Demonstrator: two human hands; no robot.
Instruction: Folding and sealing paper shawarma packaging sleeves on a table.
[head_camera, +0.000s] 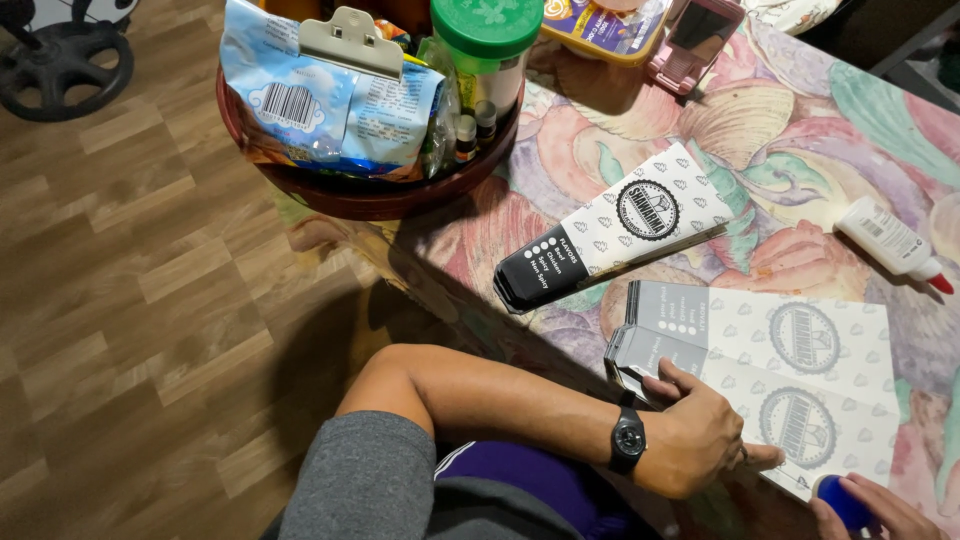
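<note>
My left hand (700, 430), with a black watch on the wrist, rests on the near end of a flat, unfolded white and grey printed carton (800, 375) lying on the table's front edge; its fingers are spread and pressing on the card. At the bottom right corner, my right hand (880, 510) grips a small round blue object (843, 500), partly cut off by the frame. A second carton (610, 238), folded into a long black and white sleeve, lies just beyond on the table. A white glue bottle (890, 240) with a red tip lies to the right.
A table with a floral cloth (800, 130) fills the right side. At the back left, a round brown basket (350, 190) holds a clipped blue snack bag (320, 100) and a green-lidded jar (487, 30). A pink phone stand (695, 40) is further back. Wooden floor (130, 300) lies on the left.
</note>
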